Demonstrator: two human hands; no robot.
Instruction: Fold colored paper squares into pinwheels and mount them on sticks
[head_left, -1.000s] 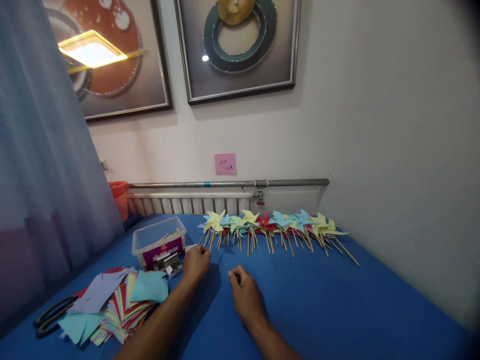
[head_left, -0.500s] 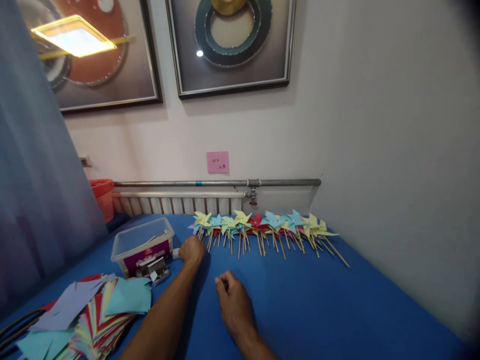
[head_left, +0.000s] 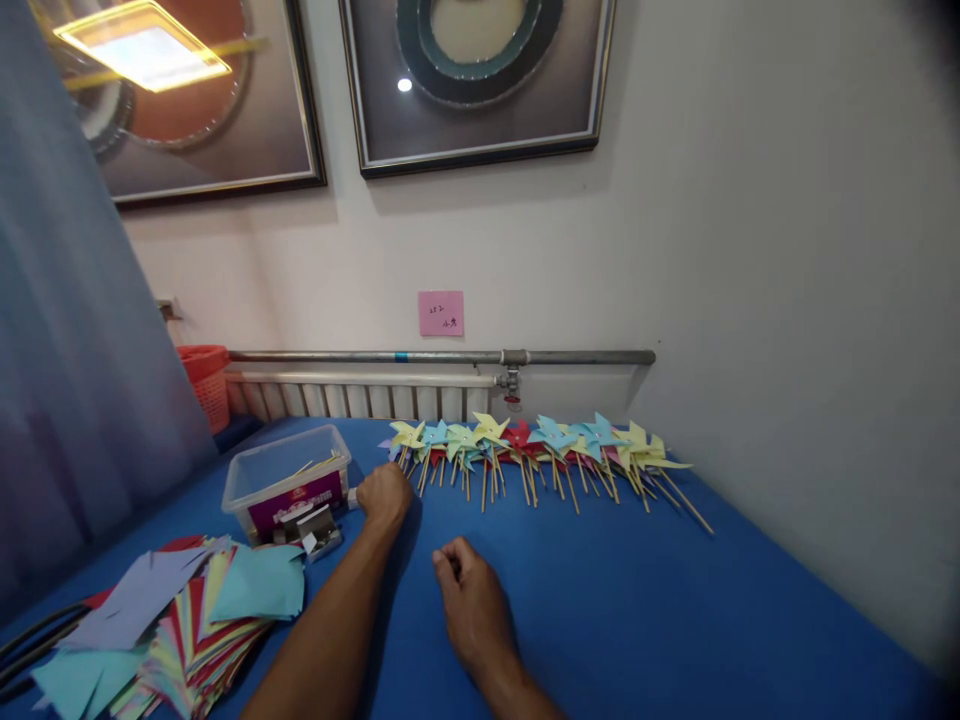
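My left hand is closed in a fist on the blue surface, just right of the clear plastic tub. A small white object shows at its left edge; the fingers hide whether it is gripped. Nearer to me, my right hand rests with its fingers curled in, and nothing shows in them. Beyond both hands lies a row of paper pinwheels on thin wooden sticks, in yellow, blue, green and red. In front of the tub, a small open box holds small items too tiny to name.
Stacked coloured paper sheets, some with slits, lie at the lower left beside dark cables. A red basket stands at the back left, near the curtain. Behind the blue surface are a radiator and a pipe.
The view has tilted down slightly, so the wall and pictures sit higher. Both hands keep nearly the same place and pose.
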